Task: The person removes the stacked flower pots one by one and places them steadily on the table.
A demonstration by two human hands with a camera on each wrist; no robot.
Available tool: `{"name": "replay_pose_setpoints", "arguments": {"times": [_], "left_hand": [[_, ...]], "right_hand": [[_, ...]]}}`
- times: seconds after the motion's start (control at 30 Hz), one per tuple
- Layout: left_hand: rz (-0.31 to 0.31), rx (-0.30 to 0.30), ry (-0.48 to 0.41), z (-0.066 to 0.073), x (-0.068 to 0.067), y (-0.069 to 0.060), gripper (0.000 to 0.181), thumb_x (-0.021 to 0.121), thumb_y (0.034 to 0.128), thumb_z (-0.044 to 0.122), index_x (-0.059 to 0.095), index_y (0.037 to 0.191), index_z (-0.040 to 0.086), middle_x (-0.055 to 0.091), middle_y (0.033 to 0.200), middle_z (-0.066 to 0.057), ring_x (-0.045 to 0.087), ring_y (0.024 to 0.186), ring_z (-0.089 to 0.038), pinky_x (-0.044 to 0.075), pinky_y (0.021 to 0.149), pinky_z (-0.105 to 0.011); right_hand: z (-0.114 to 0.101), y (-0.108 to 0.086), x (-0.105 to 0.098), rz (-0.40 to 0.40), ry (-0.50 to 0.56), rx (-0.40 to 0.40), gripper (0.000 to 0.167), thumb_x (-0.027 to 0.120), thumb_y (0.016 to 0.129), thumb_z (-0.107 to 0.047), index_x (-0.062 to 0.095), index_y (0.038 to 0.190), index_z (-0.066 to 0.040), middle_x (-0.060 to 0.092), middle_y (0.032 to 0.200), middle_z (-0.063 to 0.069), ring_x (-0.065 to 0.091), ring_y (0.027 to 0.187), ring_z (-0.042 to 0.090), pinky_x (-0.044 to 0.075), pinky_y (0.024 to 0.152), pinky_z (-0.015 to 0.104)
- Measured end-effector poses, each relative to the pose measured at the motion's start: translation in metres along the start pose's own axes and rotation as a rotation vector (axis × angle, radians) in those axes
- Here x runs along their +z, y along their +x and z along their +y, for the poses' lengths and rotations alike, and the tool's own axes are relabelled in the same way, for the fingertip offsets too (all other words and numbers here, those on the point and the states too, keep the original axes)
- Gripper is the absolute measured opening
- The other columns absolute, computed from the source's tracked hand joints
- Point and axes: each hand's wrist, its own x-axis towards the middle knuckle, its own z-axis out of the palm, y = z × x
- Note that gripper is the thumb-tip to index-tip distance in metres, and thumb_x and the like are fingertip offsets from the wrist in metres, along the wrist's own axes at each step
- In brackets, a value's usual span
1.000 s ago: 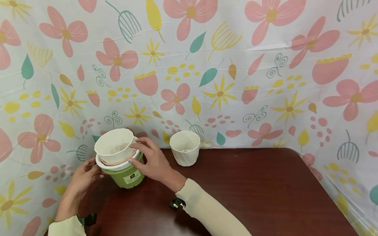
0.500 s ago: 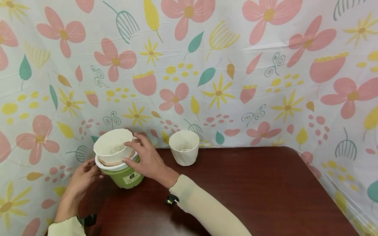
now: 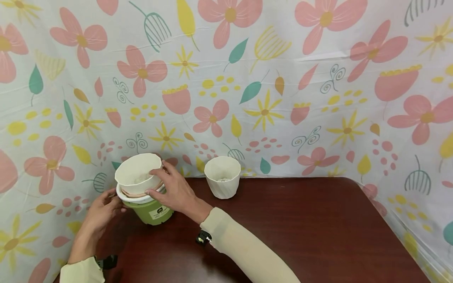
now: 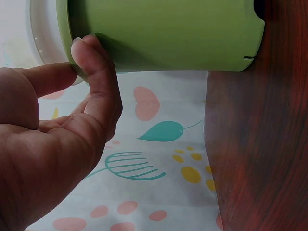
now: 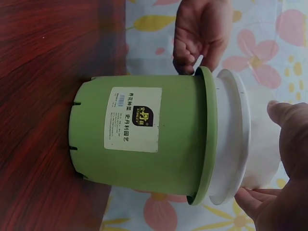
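A nested stack stands at the table's left: a green flower pot [image 3: 150, 214] with a label, a white pot [image 5: 230, 134] in it, a peach-coloured pot [image 3: 139, 195], and a white faceted pot [image 3: 138, 169] uppermost, slightly tilted. My left hand [image 3: 100, 212] grips the green pot's rim; in the left wrist view a finger [image 4: 89, 57] presses under that rim. My right hand [image 3: 177, 190] holds the right side of the top white pot, thumb low on its wall and index finger at the rim. In the right wrist view, the thumb [image 5: 276, 113] lies along the pale wall.
Another white faceted pot [image 3: 223, 181] with holes in its bottom stands alone to the right of the stack, near the back edge. The dark red-brown table [image 3: 301, 228] meets a flower-printed cloth [image 3: 269, 129] behind and at the sides.
My right hand has shifted a little to the left, closer round the top white pot. The left hand and the stack have stayed in place.
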Motion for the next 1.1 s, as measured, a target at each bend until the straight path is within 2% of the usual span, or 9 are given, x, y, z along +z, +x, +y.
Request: {"name": "replay_pose_setpoints", "arguments": {"times": [0.17, 0.37, 0.5, 0.83, 1.1], "left_hand": [[-0.001, -0.001, -0.006, 0.001, 0.001, 0.001, 0.071, 0.046, 0.1151, 0.032, 0.016, 0.164, -0.01, 0.056, 0.134, -0.012, 0.067, 0.094, -0.003, 0.061, 0.083, -0.026], [0.005, 0.01, -0.003, 0.002, 0.0, -0.002, 0.073, 0.046, 0.115, 0.035, 0.016, 0.164, -0.01, 0.053, 0.136, -0.018, 0.067, 0.095, -0.005, 0.061, 0.084, -0.027], [0.004, 0.01, 0.002, 0.002, 0.0, -0.002, 0.072, 0.045, 0.115, 0.036, 0.017, 0.165, -0.009, 0.053, 0.135, -0.017, 0.067, 0.095, -0.005, 0.061, 0.085, -0.029], [0.007, 0.017, 0.007, 0.001, 0.001, -0.003, 0.072, 0.045, 0.1151, 0.037, 0.018, 0.164, -0.009, 0.051, 0.138, -0.02, 0.067, 0.095, -0.005, 0.061, 0.084, -0.027], [0.005, 0.022, 0.001, 0.002, 0.002, -0.002, 0.072, 0.046, 0.1147, 0.037, 0.02, 0.163, -0.01, 0.053, 0.137, -0.018, 0.067, 0.096, -0.005, 0.061, 0.084, -0.027]], "right_hand": [[-0.001, 0.003, 0.0, -0.013, -0.003, 0.013, 0.049, 0.08, 0.097, -0.041, 0.063, 0.136, -0.017, 0.048, 0.156, 0.018, 0.059, 0.134, 0.024, 0.053, 0.105, 0.031], [-0.008, 0.01, -0.001, -0.02, -0.056, 0.053, 0.042, 0.081, 0.095, -0.042, 0.064, 0.125, -0.017, 0.059, 0.138, 0.007, 0.064, 0.115, 0.018, 0.055, 0.092, 0.025], [-0.01, 0.012, -0.001, -0.044, -0.081, 0.086, 0.04, 0.08, 0.096, -0.044, 0.064, 0.121, -0.018, 0.061, 0.131, 0.006, 0.065, 0.108, 0.016, 0.055, 0.087, 0.025], [-0.013, 0.014, -0.002, -0.072, -0.074, 0.124, 0.038, 0.08, 0.096, -0.043, 0.063, 0.119, -0.018, 0.061, 0.13, 0.007, 0.066, 0.108, 0.016, 0.055, 0.085, 0.023], [-0.015, 0.013, -0.001, -0.051, -0.043, 0.171, 0.037, 0.081, 0.095, -0.041, 0.064, 0.117, -0.017, 0.059, 0.137, 0.008, 0.065, 0.115, 0.017, 0.054, 0.091, 0.023]]}}
